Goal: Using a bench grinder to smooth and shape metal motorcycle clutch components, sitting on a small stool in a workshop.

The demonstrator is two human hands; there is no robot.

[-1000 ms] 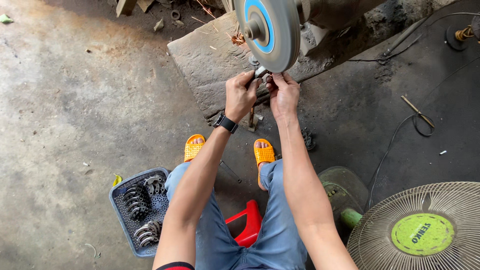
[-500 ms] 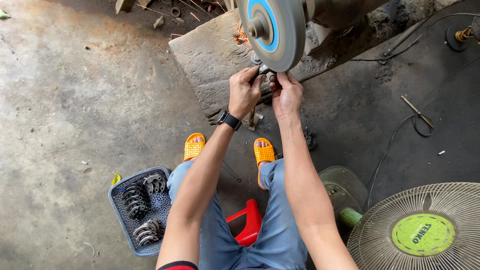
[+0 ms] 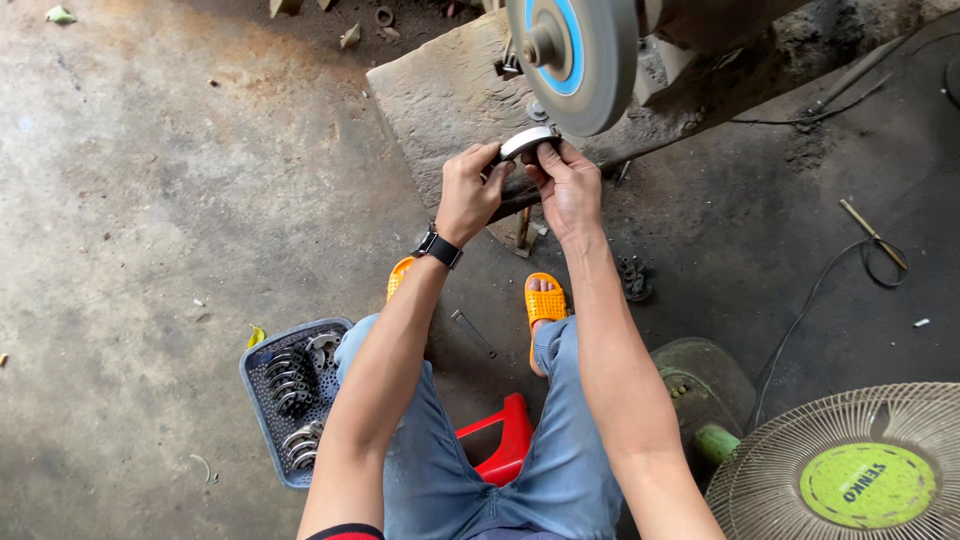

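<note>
Both hands, left hand [image 3: 468,192] and right hand [image 3: 566,185], pinch a curved, shiny half-ring of metal [image 3: 527,143] just under the grey grinding wheel [image 3: 578,60]; many similar pieces wait in the blue plastic basket [image 3: 262,405], so plenty seems left.

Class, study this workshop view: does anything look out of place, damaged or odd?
Loose items lie scattered on the stained concrete floor: a small metal rod between the feet and a thin stick by a cable. Both hands hold a curved metal piece under the grinding wheel.
</note>
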